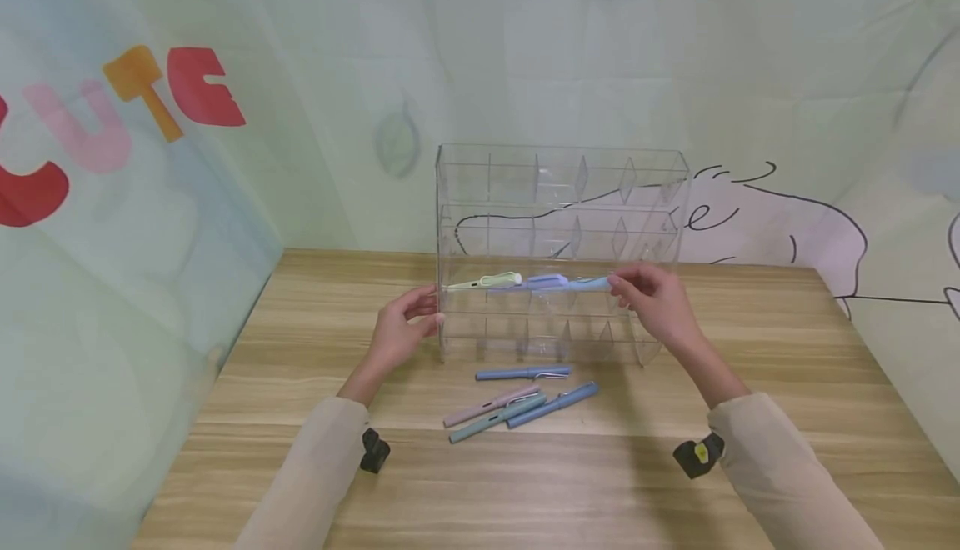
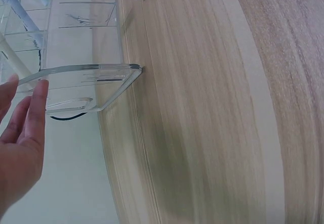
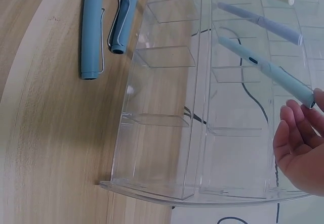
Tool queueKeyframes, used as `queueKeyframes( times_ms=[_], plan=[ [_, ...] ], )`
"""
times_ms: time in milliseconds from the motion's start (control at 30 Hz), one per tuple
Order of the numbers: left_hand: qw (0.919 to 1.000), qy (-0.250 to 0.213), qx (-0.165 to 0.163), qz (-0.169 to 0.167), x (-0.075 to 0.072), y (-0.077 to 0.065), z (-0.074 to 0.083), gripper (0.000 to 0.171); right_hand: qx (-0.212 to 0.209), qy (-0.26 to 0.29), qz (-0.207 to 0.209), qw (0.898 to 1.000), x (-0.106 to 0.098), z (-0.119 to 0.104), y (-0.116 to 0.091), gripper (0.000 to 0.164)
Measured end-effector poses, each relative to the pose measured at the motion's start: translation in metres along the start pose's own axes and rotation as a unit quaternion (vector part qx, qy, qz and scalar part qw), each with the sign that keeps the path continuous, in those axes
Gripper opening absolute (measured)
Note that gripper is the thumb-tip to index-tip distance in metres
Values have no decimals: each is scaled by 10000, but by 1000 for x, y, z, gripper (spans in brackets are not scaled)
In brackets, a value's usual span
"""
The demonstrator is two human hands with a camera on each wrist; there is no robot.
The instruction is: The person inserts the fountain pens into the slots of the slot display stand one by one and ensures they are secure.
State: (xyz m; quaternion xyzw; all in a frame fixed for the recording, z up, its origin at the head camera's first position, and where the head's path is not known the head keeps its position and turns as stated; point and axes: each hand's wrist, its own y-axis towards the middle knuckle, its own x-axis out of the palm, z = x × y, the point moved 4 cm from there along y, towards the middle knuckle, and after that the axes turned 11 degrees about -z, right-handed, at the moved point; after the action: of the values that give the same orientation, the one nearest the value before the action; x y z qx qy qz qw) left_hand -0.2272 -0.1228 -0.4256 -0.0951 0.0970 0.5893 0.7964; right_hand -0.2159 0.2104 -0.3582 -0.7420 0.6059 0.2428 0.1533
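A clear rack with several compartments [image 1: 562,314] stands upright on the table. My right hand [image 1: 660,304] pinches the end of a light blue pen [image 3: 283,78], which lies slantwise at a middle-level compartment. Alongside it in the rack are a lavender pen [image 3: 268,24] and a pale yellow-green pen [image 1: 501,280]. At the rack's left side panel, my left hand [image 1: 405,329] rests its fingertips against the outside, fingers fairly straight. On the table before the rack lie a blue pen [image 1: 517,373], a pink pen [image 1: 480,410], a teal pen [image 1: 487,423] and another blue pen [image 1: 562,402].
The wooden table [image 1: 300,350] reaches back to a printed cloth backdrop [image 1: 322,158] close behind the rack. Another cloth wall with coloured letters [image 1: 142,87] borders the left side. Thin clear dividers split the rack's levels.
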Motion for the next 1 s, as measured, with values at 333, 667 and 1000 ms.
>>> queueKeyframes(
  times_ms=[333,667,1000],
  plan=[
    [10000,-46,29,-3,0,0,0,46,-157,-80,-123,9998,1,-1,0,23],
    [9999,-102,55,-8,0,0,1,45,-274,74,-187,9994,0,1,-1,20],
    [10000,-42,9,6,0,0,0,46,-331,163,-364,9987,-3,9,-8,21]
  ],
)
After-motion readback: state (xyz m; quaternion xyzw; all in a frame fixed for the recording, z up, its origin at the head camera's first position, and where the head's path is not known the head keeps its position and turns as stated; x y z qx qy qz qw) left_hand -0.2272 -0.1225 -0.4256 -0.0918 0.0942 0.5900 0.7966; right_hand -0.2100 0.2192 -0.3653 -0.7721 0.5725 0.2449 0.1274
